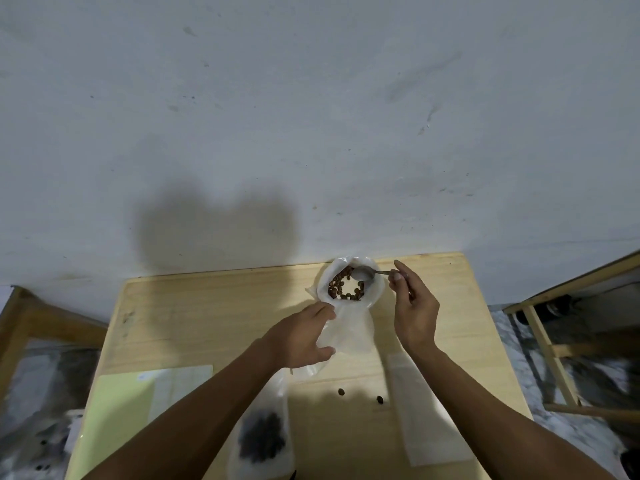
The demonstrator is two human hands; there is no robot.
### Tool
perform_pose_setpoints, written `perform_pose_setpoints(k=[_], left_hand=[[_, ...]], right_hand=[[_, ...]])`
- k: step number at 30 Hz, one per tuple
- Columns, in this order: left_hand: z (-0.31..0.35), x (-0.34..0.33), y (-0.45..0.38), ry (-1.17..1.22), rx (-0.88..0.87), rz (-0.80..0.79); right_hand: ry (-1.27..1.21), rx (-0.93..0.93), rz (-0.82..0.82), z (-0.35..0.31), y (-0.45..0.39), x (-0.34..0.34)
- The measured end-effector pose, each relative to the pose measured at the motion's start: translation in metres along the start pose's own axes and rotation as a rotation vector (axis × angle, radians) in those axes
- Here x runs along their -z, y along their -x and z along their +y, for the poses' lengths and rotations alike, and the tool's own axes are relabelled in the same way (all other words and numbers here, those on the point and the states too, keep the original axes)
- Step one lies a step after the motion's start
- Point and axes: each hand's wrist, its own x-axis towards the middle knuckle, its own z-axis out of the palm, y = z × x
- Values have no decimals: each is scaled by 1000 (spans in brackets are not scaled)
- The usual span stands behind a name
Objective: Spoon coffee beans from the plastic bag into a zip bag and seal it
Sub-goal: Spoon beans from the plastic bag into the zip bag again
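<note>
A white plastic bag (370,292) lies open at the far edge of the wooden table (194,306), with brown coffee beans (343,287) showing in its mouth. My right hand (414,310) pinches the handle of a metal spoon (363,273), whose bowl sits over the beans at the bag's mouth. My left hand (304,336) holds a clear zip bag (349,336) just in front of the plastic bag. Another zip bag (263,438) with dark beans in it lies near the front edge under my left forearm.
Two loose beans (341,392) lie on the table between my arms. An empty clear bag (426,410) lies under my right forearm, and a pale green sheet (117,410) lies at the front left. Wooden furniture (540,337) stands to the right and left of the table.
</note>
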Motion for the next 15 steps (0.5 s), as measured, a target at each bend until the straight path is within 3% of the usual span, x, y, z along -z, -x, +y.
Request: perform_pose_setpoints(k=[4,13,15], left_hand=[[-7,-7,1,-33,-27,53],[-11,-10,-4,-66,-21,215],[-12,-10,-2,-63,-25,227]], right_hand=[[-13,-139,74,11,-1,-5],[-22,-355,-165,12,-2,-16],[-66,-427,-147,10,-2,-18]])
